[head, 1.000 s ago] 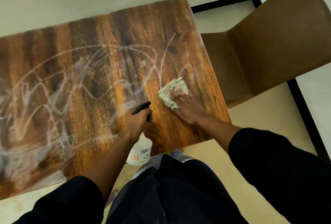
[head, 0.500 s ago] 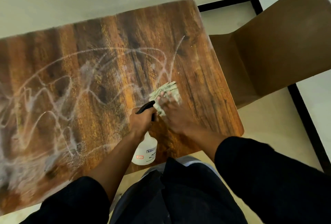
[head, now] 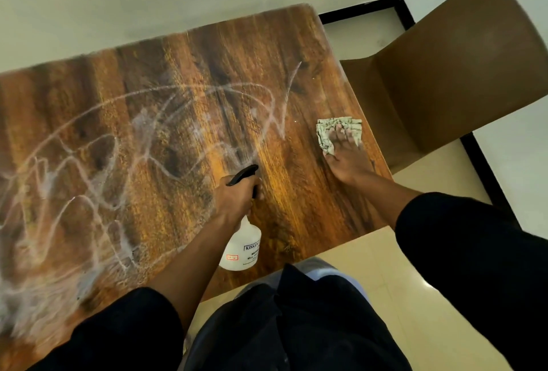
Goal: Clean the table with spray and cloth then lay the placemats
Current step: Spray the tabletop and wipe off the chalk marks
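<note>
The left end of the wooden table (head: 166,80) is cut off by the frame edge, and the white smears (head: 89,163) there are blurred. The label on the white spray bottle (head: 241,247) is partly hidden and only partly readable; whether liquid is inside cannot be told. The bottle's black trigger head is gripped by the left hand (head: 235,197) above the table's near edge. The greenish cloth (head: 335,130) is pressed flat under the straight fingers of the right hand (head: 347,157), near the table's right edge. A brown chair (head: 459,68) is seen just beside that edge.
</note>
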The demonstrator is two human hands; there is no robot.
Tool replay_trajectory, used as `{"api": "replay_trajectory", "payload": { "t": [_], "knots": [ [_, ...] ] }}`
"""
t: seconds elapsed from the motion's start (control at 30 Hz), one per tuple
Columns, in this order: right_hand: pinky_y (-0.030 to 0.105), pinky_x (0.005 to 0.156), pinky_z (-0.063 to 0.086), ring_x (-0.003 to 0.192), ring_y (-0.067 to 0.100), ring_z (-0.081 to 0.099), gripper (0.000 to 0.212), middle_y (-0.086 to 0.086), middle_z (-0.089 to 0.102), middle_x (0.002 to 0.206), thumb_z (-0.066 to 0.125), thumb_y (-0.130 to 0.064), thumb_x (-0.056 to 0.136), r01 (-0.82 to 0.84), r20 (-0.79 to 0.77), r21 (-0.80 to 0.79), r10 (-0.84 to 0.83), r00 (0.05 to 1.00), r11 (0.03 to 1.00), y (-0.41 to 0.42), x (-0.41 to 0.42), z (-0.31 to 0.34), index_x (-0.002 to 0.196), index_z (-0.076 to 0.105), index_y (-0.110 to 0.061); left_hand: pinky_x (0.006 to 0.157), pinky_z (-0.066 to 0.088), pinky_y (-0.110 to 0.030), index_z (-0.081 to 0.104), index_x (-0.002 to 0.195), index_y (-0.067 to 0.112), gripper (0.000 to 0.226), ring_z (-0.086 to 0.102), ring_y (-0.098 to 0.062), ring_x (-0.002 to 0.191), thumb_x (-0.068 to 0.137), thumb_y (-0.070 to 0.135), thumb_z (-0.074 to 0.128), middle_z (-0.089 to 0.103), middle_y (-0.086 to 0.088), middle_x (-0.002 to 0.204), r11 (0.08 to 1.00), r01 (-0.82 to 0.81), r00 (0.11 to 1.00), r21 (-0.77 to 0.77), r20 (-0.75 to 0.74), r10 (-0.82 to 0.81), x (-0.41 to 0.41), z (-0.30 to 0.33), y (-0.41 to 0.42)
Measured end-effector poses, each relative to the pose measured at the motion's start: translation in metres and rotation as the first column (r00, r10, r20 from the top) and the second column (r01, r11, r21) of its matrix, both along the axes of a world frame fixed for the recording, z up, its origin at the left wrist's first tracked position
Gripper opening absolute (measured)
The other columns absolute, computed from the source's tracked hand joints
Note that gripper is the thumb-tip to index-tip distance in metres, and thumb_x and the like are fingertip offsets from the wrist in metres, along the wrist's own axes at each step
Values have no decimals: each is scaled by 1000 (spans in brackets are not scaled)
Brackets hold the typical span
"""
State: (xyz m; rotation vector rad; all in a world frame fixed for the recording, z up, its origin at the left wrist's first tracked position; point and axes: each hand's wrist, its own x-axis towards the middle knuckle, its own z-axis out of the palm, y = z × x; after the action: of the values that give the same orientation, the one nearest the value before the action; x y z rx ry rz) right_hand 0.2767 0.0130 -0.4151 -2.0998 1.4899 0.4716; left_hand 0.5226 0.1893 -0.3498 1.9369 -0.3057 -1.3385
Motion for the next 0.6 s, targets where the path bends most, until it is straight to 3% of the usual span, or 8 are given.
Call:
{"api": "replay_trajectory", "payload": {
  "t": [0.2, 0.33, 0.6],
  "knots": [
    [53, 126, -9, 156, 27, -23, 70, -2, -21, 169, 28, -50, 108, -46, 94, -58, 51, 994, 997, 102, 6, -4, 164, -9, -30, 56, 42, -35, 77, 80, -5, 23, 52, -16, 47, 92, 13, 70, 73, -14, 69, 1000, 25, 999, 14, -27, -25, -15, 4, -4],
    [47, 125, -11, 156, 20, -24, 72, -6, -18, 171, 14, -56, 100, -71, 82, -87, 78, 994, 994, 158, 2, -10, 165, -7, -30, 55, 42, -32, 76, 79, -4, 22, 52, -12, 43, 93, 12, 71, 73, -15, 72, 999, 36, 999, 28, -40, -35, -23, 7, -12],
    [44, 127, -10, 156, 16, -24, 66, -12, -17, 170, 27, -48, 109, -9, 171, -101, 26, 985, 995, 97, -20, -18, 164, -6, -33, 58, 46, -32, 74, 76, 4, 22, 54, -8, 42, 97, 12, 70, 72, -13, 74, 999, 36, 998, 24, -45, -35, -41, 8, -35]
  ]
}}
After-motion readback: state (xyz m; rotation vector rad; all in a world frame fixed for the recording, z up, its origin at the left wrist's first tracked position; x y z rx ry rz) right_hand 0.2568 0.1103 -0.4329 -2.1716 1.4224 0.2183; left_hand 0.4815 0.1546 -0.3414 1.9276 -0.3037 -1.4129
